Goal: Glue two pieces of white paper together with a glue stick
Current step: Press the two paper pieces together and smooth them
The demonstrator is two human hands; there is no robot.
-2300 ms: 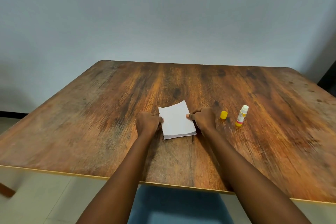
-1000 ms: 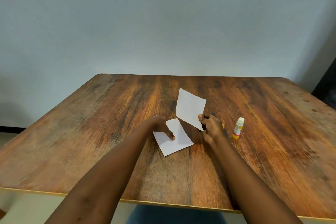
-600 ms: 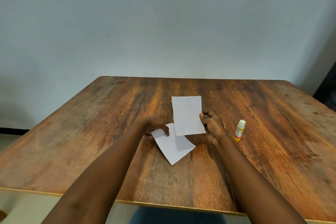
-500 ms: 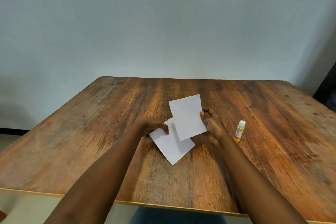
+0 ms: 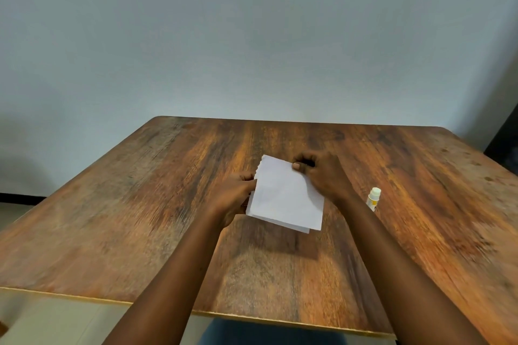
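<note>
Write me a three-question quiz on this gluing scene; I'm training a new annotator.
1. True or false: the glue stick stands capless on the table.
2. Which hand pinches the top sheet at its far corner: A left hand, B right hand?
3. Where does the lower sheet show?

Key: 1 true. 2 B. 3 Only as a thin strip past the top sheet's near edge.

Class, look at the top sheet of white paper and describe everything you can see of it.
The top sheet of white paper is a plain, blank rectangle, thin and slightly bent, turned at an angle. It lies over a second white sheet whose near edge peeks out below. Its far left edge looks ragged. The left hand pinches its left edge; the right hand grips its far corner, thumb on top.
</note>
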